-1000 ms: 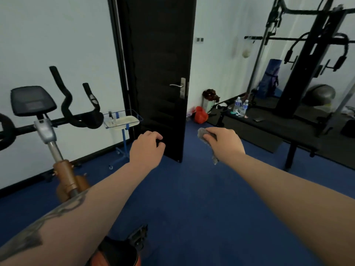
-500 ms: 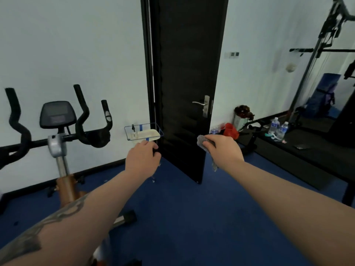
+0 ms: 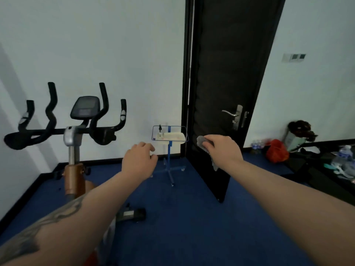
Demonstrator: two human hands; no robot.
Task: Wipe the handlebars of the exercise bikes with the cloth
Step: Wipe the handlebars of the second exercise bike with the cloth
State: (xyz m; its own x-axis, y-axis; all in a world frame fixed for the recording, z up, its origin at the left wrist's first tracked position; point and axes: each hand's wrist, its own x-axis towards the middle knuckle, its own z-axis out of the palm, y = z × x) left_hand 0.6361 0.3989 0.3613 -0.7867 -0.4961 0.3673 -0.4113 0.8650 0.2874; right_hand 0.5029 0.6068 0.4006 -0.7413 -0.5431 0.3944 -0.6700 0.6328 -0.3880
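An exercise bike (image 3: pixel 74 169) stands at the left against the white wall, with black curved handlebars (image 3: pixel 101 123) and a dark console (image 3: pixel 85 107) on a silver post. My right hand (image 3: pixel 223 148) is held out in front of the black door, shut on a small grey cloth (image 3: pixel 201 142) that hangs below the fingers. My left hand (image 3: pixel 139 160) is stretched forward with loosely curled fingers and holds nothing. Both hands are well to the right of the handlebars and touch nothing of the bike.
A black door (image 3: pixel 228 89) stands ajar in the middle. A small blue wire stand (image 3: pixel 170 137) with a white tray is just left of it. At the right are a red bag (image 3: pixel 277 153), water bottles (image 3: pixel 344 154) and black gym equipment. The floor is blue carpet.
The view has swung left, so the bike has come fully into view and the gym rack has left the frame. Both arms stay outstretched, the cloth still in the right hand.
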